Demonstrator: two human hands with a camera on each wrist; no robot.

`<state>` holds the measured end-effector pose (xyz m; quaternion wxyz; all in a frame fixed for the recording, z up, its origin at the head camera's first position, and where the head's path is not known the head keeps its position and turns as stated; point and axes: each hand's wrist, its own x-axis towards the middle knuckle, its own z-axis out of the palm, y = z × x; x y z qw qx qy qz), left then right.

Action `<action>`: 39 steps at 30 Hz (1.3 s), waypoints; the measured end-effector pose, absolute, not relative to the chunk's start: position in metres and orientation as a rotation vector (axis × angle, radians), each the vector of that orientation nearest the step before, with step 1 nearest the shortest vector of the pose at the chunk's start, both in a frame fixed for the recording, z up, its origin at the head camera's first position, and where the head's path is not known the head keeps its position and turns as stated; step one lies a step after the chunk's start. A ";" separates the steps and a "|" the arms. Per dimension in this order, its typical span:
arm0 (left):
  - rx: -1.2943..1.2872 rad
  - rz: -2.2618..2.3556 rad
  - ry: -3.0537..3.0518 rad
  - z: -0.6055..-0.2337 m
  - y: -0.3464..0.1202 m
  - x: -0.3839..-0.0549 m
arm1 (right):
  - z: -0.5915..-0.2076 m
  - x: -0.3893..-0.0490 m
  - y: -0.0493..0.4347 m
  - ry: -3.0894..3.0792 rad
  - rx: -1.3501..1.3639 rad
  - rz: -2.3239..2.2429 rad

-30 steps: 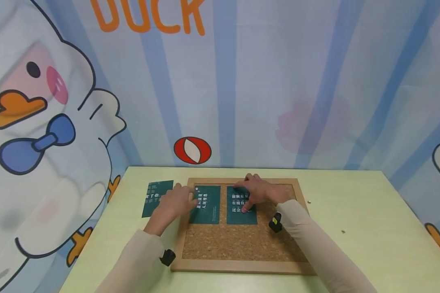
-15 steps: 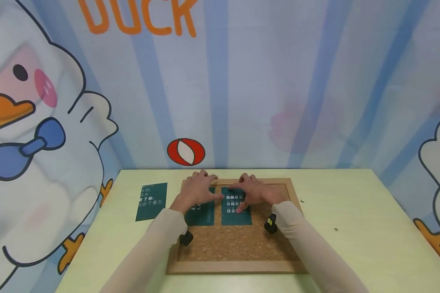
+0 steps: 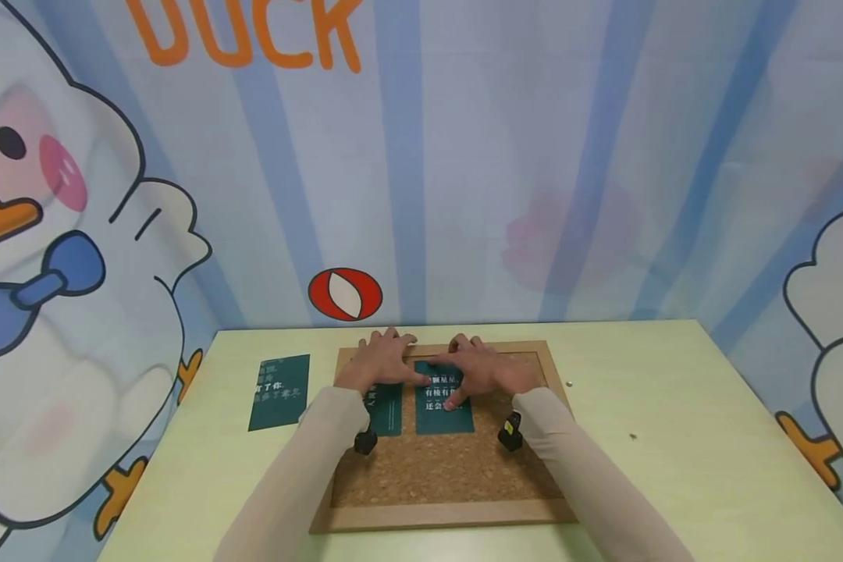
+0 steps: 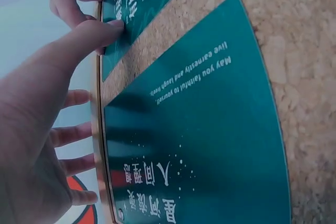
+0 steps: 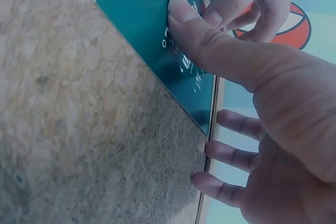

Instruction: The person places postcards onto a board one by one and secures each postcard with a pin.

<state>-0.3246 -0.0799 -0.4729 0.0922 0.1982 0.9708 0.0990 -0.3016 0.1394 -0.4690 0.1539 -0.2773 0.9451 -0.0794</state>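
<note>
A framed cork board (image 3: 449, 476) lies on the table, with two dark green cards printed with white writing side by side on its upper half. My left hand (image 3: 382, 365) reaches over the left card (image 4: 210, 114), its thumb out on the upper left corner of the right card (image 3: 446, 422), its other fingers spread at the board's top edge. My right hand (image 3: 485, 369) rests its thumb on the right card's writing, its other fingers stretched towards the top frame. A small round pin head (image 4: 121, 214) shows in the left card's corner.
A third green card (image 3: 279, 394) lies on the table left of the board. Two small pins or bits (image 3: 569, 383) lie on the table to the right. Behind the table hangs a cloth backdrop (image 3: 464, 156) with cartoon ducks.
My left hand has moved right, from the left card's upper left corner to the right card. My right hand has stayed on the right card. The head view has shifted slightly right.
</note>
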 end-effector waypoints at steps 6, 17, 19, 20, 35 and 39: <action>0.564 0.310 2.866 -0.477 -0.085 -0.325 | -0.473 -0.302 0.140 2.709 -0.800 -0.237; 0.548 0.355 2.842 -0.482 -0.086 -0.327 | -0.479 -0.298 0.156 2.700 -0.847 -0.581; 0.549 0.353 2.840 -0.482 -0.086 -0.328 | -0.478 -0.296 0.164 2.693 -0.843 -0.693; 0.547 0.351 2.840 -0.482 -0.086 -0.328 | -0.477 -0.295 0.168 2.691 -0.838 -0.733; 0.522 0.394 2.816 -0.475 -0.085 -0.325 | -0.462 -0.270 0.281 2.807 -0.718 -0.882; 0.525 0.380 2.815 -0.474 -0.086 -0.326 | -0.467 -0.261 0.310 2.811 -0.697 -0.889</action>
